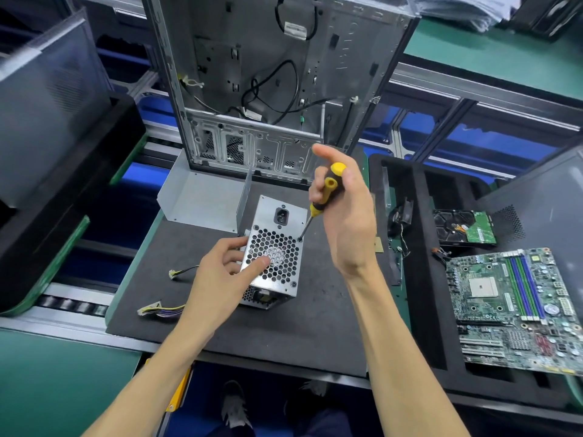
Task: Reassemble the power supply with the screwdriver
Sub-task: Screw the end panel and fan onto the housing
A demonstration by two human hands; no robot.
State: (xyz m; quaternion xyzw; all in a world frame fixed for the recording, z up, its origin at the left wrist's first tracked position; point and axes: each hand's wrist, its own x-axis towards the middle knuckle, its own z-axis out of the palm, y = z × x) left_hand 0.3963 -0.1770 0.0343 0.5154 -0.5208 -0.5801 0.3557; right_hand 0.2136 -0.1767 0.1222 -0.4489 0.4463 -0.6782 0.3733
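A silver power supply (pixel 280 225) with a honeycomb fan grille stands on the dark mat (pixel 220 323) at the middle. My left hand (pixel 227 269) grips its left side, thumb pressed on the grille. My right hand (pixel 344 216) holds a yellow-and-black screwdriver (pixel 325 190) by the handle, index finger raised. The screwdriver's tip sits in the screw hole at the grille's upper right corner. The power supply's cables (pixel 157 309) trail off to the left on the mat.
An open computer case (pixel 271 89) stands upright behind the mat, a bare metal panel (pixel 202 200) lying before it. A black foam tray (pixel 422 279) on the right holds a motherboard (pixel 517 307) and a hard drive (pixel 463 228). Another case part (pixel 47 121) leans at left.
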